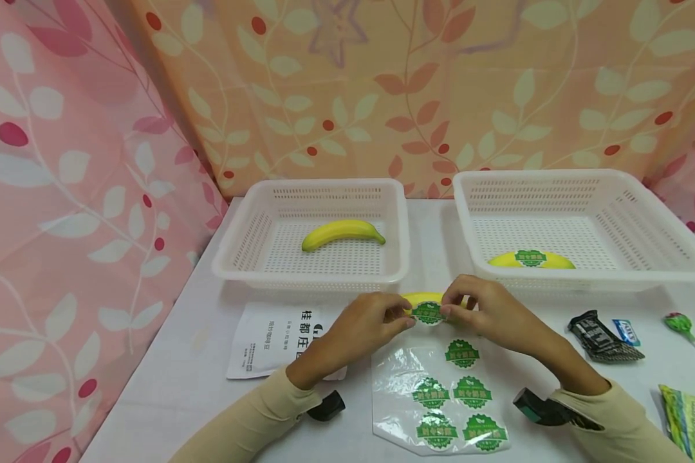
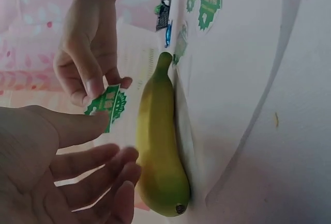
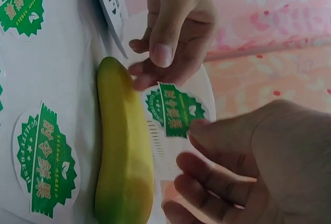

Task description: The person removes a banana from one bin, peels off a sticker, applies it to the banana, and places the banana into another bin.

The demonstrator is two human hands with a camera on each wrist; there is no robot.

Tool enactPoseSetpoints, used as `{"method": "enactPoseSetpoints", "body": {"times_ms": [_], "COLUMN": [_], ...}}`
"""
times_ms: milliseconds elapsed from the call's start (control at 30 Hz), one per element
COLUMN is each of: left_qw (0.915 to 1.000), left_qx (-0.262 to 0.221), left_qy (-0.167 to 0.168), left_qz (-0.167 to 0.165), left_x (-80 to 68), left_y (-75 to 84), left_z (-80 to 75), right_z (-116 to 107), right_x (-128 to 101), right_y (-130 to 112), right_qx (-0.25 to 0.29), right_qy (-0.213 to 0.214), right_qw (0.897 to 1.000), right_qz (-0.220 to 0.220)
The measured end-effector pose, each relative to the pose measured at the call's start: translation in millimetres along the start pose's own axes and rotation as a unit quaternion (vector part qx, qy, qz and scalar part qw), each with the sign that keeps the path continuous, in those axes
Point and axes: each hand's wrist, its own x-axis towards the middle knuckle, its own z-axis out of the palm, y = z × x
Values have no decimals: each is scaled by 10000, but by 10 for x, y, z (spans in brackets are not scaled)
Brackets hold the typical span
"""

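Note:
A green round sticker (image 1: 428,313) with gold lettering is pinched by the thumb and forefinger of my right hand (image 1: 489,315). Close to the sticker's other edge is my left hand (image 1: 361,325), its thumb apart from its fingers in the right wrist view (image 3: 181,32). Whether a left fingertip touches the sticker is hard to tell. Beneath both hands lies a yellow banana (image 2: 160,151) with greenish ends, partly covered in the head view. Nearer me is a clear sticker sheet (image 1: 399,411) bearing several more green stickers (image 3: 46,162).
The left white basket (image 1: 226,257) contains a plain banana (image 1: 342,233); the right basket (image 1: 660,276) contains a banana with a green sticker (image 1: 531,258). A white pouch (image 1: 266,341) lies left. Rightward are dark wrappers (image 1: 599,337), a blue packet (image 1: 626,332), a lollipop (image 1: 680,323) and a green bag (image 1: 692,421).

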Motion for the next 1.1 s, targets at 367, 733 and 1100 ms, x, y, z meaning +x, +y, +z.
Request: {"method": "enactPoseSetpoints", "body": {"times_ms": [367,733,1100], "left_qw": [9954,9915,9922], "left_qx": [773,1260,1212], "left_qy": [226,133,226], "left_qz": [527,311,180], "left_x": [69,137,151], "left_y": [20,75,22], "left_z": [126,195,242], "right_z": [39,80,128], "right_x": [75,88,81], "right_y": [152,188,193], "right_qx": [289,535,442], "right_qy": [28,-133,-292], "right_qw": [9976,9953,9956], "right_qz": [635,795,774]}}
